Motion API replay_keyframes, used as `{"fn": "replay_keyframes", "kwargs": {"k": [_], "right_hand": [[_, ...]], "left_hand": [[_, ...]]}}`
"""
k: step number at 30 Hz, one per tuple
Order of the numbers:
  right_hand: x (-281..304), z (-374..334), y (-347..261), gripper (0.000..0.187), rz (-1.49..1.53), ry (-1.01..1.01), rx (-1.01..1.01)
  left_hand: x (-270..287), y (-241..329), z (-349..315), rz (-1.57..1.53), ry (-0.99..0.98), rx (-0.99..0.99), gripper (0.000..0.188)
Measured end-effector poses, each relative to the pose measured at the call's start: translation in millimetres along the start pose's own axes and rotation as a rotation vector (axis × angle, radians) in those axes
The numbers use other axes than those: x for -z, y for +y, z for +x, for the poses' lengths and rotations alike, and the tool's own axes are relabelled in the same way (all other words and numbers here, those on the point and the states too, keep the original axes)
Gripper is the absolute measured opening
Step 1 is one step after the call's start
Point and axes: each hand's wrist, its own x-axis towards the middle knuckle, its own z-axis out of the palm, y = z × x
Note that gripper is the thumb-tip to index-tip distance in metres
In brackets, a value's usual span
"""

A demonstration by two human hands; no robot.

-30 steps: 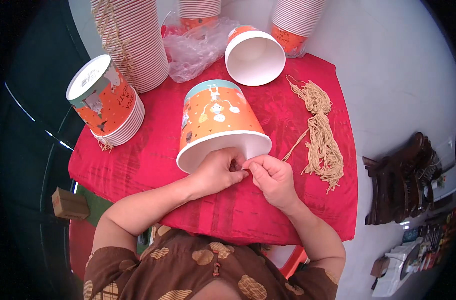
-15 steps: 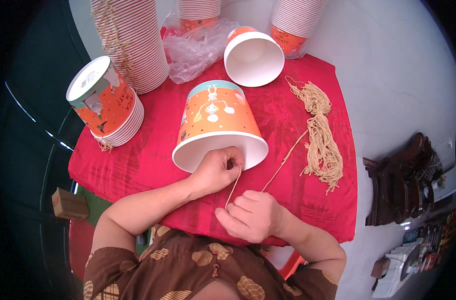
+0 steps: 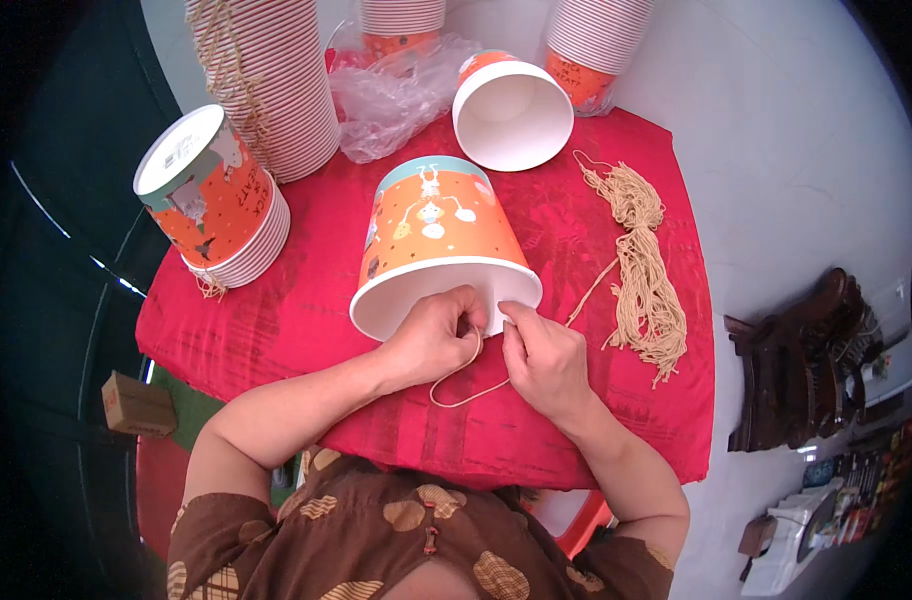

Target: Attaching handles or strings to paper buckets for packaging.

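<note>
An orange paper bucket [image 3: 438,225] with a teal band and cartoon figures lies tipped toward me, its white mouth facing my hands. My left hand [image 3: 434,335] is closed in a pinch on a tan cord [image 3: 454,404] at the bucket's lower rim. Beside it, my right hand [image 3: 548,362] is closed too, thumb and forefinger pinched at the rim, with the same cord passing into it. A slack loop of cord hangs between the two hands. Whatever is at the fingertips inside the mouth is partly hidden.
To the right lies a bundle of tan cords [image 3: 638,270]. Another bucket [image 3: 514,115] rests on its side behind. At the left stand a short upside-down stack [image 3: 216,200] and a tall bucket stack [image 3: 266,80]. Clear plastic wrap [image 3: 396,110] lies at the back of the red-covered table [image 3: 306,300].
My right hand has moved up and forward to the bucket's rim, next to my left hand. The cord between them has slackened into a loop. The left hand stays at the rim.
</note>
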Motion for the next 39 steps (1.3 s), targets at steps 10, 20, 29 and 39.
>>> {"fn": "replay_keyframes", "kwargs": {"k": [10,20,29,39], "right_hand": [[-3.8,0.2,3.5,0.026,0.079,-0.084,-0.091],[-7.7,-1.0,7.2,0.012,0.123,-0.067,-0.093],[-8.5,-3.2,12.7,0.007,0.250,-0.115,-0.142],[-1.0,0.4,8.6,0.006,0.283,-0.203,-0.106]], "left_hand": [[1.0,3.7,-0.6,0.004,-0.058,-0.031,0.009],[1.0,9.9,-2.0,0.078,-0.051,-0.061,0.008],[2.0,10.7,2.7,-0.247,-0.019,0.175,0.001],[5.2,9.5,4.7,-0.294,-0.045,0.217,0.004]]}}
